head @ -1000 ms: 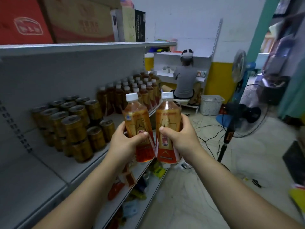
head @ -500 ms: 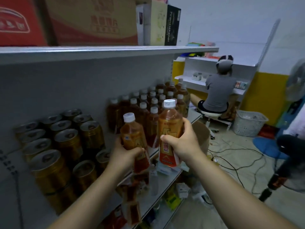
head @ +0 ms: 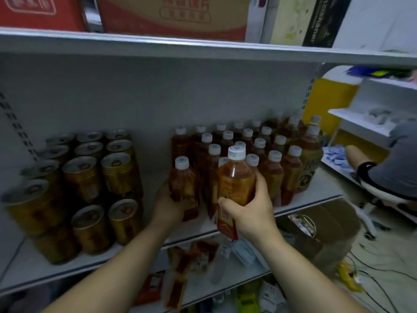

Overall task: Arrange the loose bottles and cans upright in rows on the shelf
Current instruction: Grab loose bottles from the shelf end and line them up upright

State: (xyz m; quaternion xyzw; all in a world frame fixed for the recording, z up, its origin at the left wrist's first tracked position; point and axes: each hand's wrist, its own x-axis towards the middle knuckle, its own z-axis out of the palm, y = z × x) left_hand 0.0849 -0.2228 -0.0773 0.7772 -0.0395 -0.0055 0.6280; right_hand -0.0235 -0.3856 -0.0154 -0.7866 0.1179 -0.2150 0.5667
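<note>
My left hand [head: 167,206] grips an amber tea bottle [head: 183,184] with a white cap, upright over the grey shelf [head: 311,195], just left of the rows of standing tea bottles [head: 259,152]. My right hand [head: 250,211] is wrapped around a second tea bottle [head: 234,184], upright at the shelf's front edge, in front of those rows; its red label hangs below the shelf lip. Several gold cans [head: 83,177], stacked two high, stand in rows on the left of the same shelf.
Cardboard boxes [head: 173,14] sit on the shelf above. The lower shelf [head: 228,288] holds loose bottles and packets. A brown box [head: 320,231] stands on the floor to the right. A seated person [head: 397,161] is at the far right, with cables across the floor.
Both hands have carried their bottles forward and down onto the shelf, toward the standing rows. The view has swung left and closer to the shelf.
</note>
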